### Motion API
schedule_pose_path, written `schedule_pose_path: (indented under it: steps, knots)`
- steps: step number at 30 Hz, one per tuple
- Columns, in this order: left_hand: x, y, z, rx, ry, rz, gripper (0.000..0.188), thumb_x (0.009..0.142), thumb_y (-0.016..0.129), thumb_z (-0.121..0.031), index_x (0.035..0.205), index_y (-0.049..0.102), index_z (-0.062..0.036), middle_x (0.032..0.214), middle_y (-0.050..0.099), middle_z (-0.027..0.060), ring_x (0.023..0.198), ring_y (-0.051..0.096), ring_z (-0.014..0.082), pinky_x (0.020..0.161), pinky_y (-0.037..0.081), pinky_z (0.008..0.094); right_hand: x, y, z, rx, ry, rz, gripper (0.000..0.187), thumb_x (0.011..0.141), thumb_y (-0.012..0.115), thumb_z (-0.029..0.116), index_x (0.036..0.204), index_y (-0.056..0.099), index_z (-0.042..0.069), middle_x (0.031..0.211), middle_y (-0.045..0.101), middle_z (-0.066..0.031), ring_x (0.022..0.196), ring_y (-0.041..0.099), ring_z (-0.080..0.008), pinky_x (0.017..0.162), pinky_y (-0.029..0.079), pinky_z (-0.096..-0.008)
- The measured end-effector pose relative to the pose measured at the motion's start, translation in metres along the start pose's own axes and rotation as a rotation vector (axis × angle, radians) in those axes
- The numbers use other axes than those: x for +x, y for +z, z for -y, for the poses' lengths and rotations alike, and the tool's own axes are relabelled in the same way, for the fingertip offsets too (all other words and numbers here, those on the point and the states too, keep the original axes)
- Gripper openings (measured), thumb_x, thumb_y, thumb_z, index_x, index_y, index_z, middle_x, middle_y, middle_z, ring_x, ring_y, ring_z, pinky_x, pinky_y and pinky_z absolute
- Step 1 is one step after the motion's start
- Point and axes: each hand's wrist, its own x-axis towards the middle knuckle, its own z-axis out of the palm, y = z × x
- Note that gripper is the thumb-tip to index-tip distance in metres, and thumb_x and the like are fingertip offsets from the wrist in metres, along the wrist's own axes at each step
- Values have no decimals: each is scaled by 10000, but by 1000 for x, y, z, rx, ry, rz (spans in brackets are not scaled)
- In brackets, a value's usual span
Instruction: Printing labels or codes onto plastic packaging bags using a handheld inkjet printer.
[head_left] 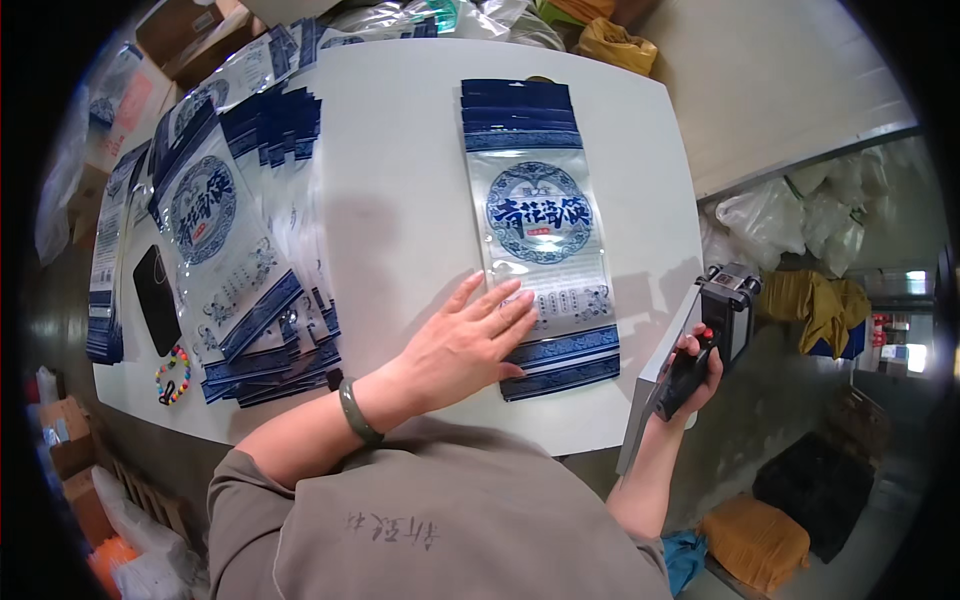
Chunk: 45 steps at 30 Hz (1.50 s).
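A neat stack of blue-and-white plastic packaging pouches (540, 285) lies on the white table (395, 190), its upper edges slightly fanned. My left hand (458, 345) rests on the lower left part of the top pouch, fingers spread and holding nothing. Off the table's right edge, my right hand (703, 388) is wrapped round the grip of a handheld inkjet printer (735, 315). That printer is black, with a red button near my thumb and a long flat metal plate along its left side. It is held apart from the pouches.
Overlapping piles of similar pouches (205, 215) cover the table's left side. Beside them lie a black phone (156, 300) and a colourful bead strap (172, 375). Cardboard boxes (190, 40) stand far left, clear plastic bags (765, 215) to the right, and an orange-brown sack (755, 540) lower right.
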Motion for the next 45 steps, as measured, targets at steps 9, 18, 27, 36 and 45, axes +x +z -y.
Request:
schedule_pose_path:
  steps: [9,18,27,36,45]
  knots:
    - [-9,16,-13,133,183,5,384,794,694,-238,1123,634,-49,1223,618,81,1177,562,225,1052,379,438,-4,-20,5,-36,-121,-138,392,937,489,247,1237,462,-5,915,607,-99,1047,563,-264,837,545,-416]
    - [-7,13,-20,-89,133,-46,399,797,703,-330,1055,640,-33,1175,633,90,1138,572,229,988,419,399,-4,-22,4,-28,-150,-208,385,933,495,244,1225,470,-6,908,605,-101,1025,562,-260,779,559,-390]
    - [-10,-8,-17,-1060,-345,9,368,888,645,-303,1124,597,-25,1059,659,133,969,643,207,833,504,344,-1,20,-16,-341,-152,-258,348,913,502,242,1175,502,13,860,627,-97,936,563,-232,946,435,-368]
    - [1,-11,5,-974,-562,-237,237,844,665,-77,1058,595,-6,843,643,16,783,573,60,688,477,234,-3,76,-43,-826,-261,-437,388,832,575,70,1197,512,-49,1011,625,-166,888,651,-247,890,511,-411]
    - [7,-14,24,-979,-751,-58,244,846,656,-86,1063,585,1,864,640,22,768,566,66,677,477,231,-26,58,-45,-842,-207,-498,369,829,582,95,1149,526,-79,1007,612,-188,929,658,-292,888,524,-416]
